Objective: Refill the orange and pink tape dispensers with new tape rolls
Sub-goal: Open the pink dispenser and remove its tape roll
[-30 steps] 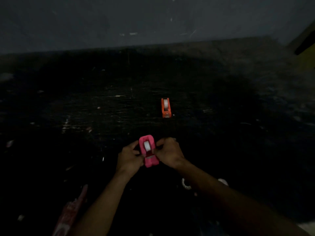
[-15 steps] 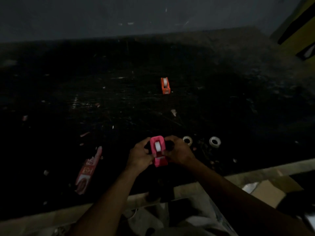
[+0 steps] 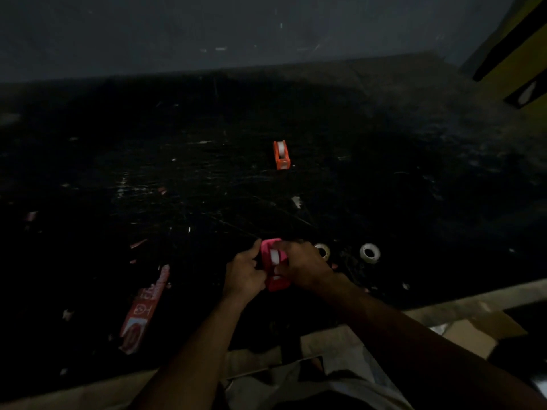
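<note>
Pink tape dispenser (image 3: 273, 263), white roll inside, near front edge of dark worktop (image 3: 414, 202); gripped between left hand (image 3: 242, 272) and right hand (image 3: 302, 266), fingers of both curled round its sides. Orange tape dispenser (image 3: 281, 154), roll fitted, well apart farther back. Two loose tape rolls (image 3: 370, 253) just beside right hand.

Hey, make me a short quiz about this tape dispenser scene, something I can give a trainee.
1. True or false: the orange dispenser stands on the dark table, untouched.
2. How many loose tape rolls lie just right of the right hand?
3. What do the left hand and right hand grip? A) orange dispenser B) pink dispenser C) a loose tape roll
Key: 1 true; 2 two; 3 B.
</note>
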Available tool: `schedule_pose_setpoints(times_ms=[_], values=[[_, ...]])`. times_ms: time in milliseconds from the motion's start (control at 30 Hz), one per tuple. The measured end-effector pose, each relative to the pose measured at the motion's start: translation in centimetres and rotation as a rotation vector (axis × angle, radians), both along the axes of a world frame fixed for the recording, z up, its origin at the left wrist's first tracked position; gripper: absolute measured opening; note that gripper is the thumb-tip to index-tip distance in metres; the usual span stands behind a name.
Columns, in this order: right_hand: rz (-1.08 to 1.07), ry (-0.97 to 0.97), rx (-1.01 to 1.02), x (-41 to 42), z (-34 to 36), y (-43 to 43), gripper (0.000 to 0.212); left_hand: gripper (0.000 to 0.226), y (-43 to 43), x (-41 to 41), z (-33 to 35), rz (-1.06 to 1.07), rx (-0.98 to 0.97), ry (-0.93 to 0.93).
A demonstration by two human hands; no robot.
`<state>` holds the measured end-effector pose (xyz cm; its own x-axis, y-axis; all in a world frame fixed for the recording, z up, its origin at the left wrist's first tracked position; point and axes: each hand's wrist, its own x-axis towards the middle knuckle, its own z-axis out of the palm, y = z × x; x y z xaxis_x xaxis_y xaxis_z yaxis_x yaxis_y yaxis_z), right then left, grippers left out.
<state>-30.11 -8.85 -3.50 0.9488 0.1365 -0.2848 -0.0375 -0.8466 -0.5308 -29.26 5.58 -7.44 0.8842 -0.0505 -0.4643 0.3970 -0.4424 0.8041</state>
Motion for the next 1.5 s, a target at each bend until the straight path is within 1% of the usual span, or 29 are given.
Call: schedule_pose_setpoints(times_ms=[100,167,267,333,433,500,667,800,900,933,1000,1033,1067,1100,1167,1200,1267,1300,1400,1500], values=[[0.087,0.059,-0.136,1.2,0.6,0.3,0.048,0.073,0.3,0.0,-0.5,0.002,-0.056,0.059],[0.126,0.076,-0.169,1.6,0.9,0.5,0.042,0.07,0.2,0.0,-0.8,0.015,-0.06,0.073],[0.153,0.067,-0.169,1.6,0.6,0.7,0.037,0.069,0.1,-0.1,-1.3,0.034,-0.03,0.064],[0.166,0.049,-0.164,1.3,0.4,0.9,0.034,0.065,0.0,0.1,-2.1,0.032,-0.006,0.044],[0.177,0.028,-0.164,1.0,0.5,0.8,0.037,0.055,-0.2,0.0,-2.0,0.063,0.043,0.007],[0.167,0.005,-0.162,0.9,0.6,0.4,0.039,0.053,-0.4,-0.1,-1.7,0.057,0.042,-0.005],[0.128,-0.054,-0.053,1.1,1.3,-0.2,0.038,0.065,-0.1,0.3,-0.9,0.075,0.077,-0.014],[0.126,-0.11,-0.052,1.3,1.7,-0.1,0.028,0.06,1.9,1.5,0.4,0.062,0.115,0.014],[0.134,-0.104,-0.064,1.6,1.9,0.2,0.026,0.072,3.6,1.6,1.5,0.01,0.097,0.078],[0.144,-0.104,-0.059,1.6,2.0,0.3,0.024,0.073,4.0,1.5,2.0,-0.009,0.114,0.065],[0.172,-0.103,-0.054,1.7,2.1,0.6,0.02,0.067,4.1,1.4,3.1,-0.02,0.242,-0.08],[0.182,-0.106,-0.058,1.7,2.1,0.8,0.018,0.061,4.0,1.3,3.5,0.016,0.252,-0.164],[0.185,-0.112,-0.064,1.7,2.0,1.0,0.016,0.055,3.6,1.3,4.1,0.045,0.192,-0.196],[0.182,-0.121,-0.069,1.6,2.0,1.3,0.015,0.051,3.2,1.2,4.5,0.062,0.074,-0.186],[0.164,-0.143,-0.075,1.4,2.0,1.7,0.017,0.046,2.3,0.9,5.1,0.046,-0.122,-0.09],[0.157,-0.149,-0.071,1.2,2.1,1.9,0.021,0.044,2.1,0.8,5.3,0.045,-0.168,-0.055],[0.133,-0.164,-0.027,0.6,2.2,1.9,0.031,0.041,2.0,0.6,5.2,0.083,-0.194,-0.041],[0.118,-0.173,0.005,0.2,2.3,1.9,0.032,0.039,2.1,0.5,5.0,0.101,-0.198,-0.043],[0.068,-0.208,0.088,-1.5,2.2,1.6,0.023,0.033,1.9,-0.6,4.5,0.107,-0.195,-0.032],[0.035,-0.193,0.175,-3.0,2.0,1.3,0.022,0.032,1.1,-1.9,4.3,0.166,-0.281,-0.008]])
